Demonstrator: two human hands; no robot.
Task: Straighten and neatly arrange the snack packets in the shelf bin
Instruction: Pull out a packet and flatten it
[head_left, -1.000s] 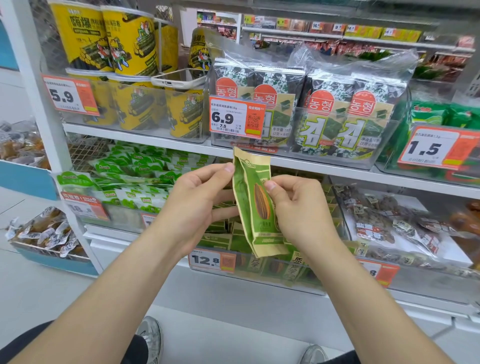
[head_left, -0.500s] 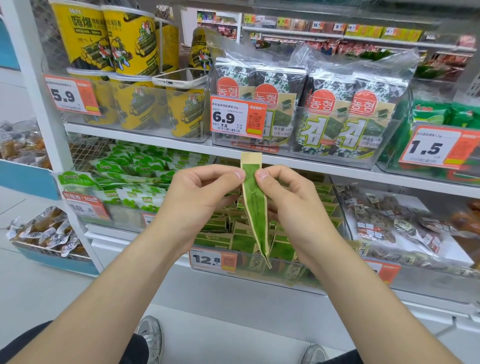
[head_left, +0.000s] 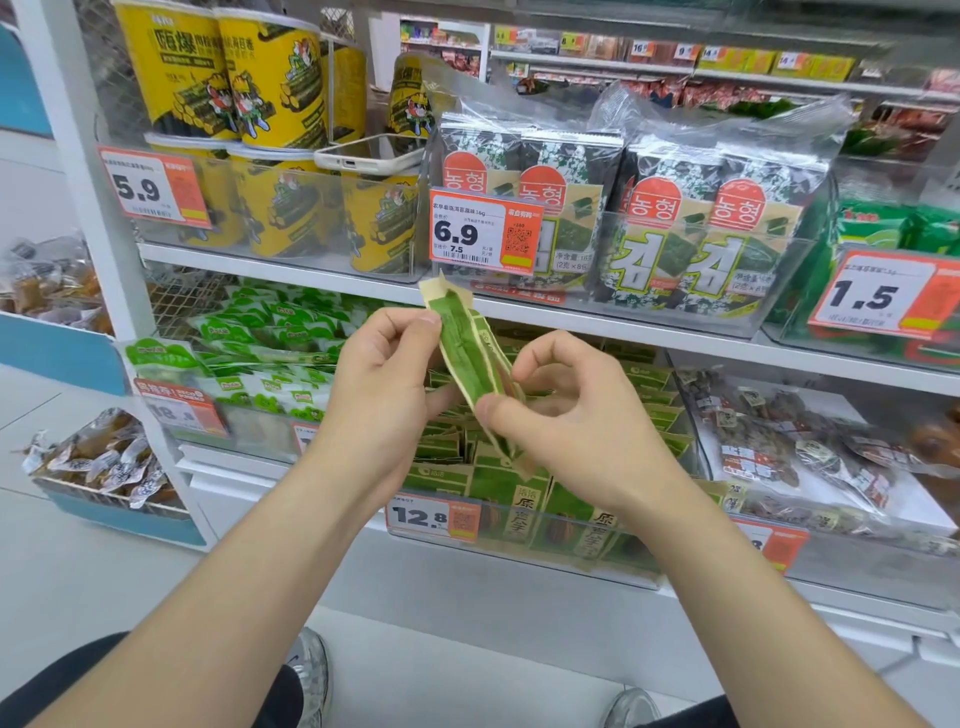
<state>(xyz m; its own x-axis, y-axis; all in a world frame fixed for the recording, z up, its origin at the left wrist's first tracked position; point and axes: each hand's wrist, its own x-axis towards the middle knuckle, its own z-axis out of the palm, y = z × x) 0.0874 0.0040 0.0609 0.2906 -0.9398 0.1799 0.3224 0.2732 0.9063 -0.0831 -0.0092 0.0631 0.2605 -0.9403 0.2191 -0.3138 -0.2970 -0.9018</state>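
I hold one green snack packet (head_left: 465, 353) up in front of the shelf (head_left: 649, 332), above the bin (head_left: 613, 569). The fingers of my left hand (head_left: 384, 384) pinch its top part. The fingers of my right hand (head_left: 566, 415) pinch its low end. The packet looks bent, with its thin side to me. I think I should pull it flat gently, so it does not rip. Then I should turn the picture side to the front and slide it in upright with the other packets (head_left: 457, 452).
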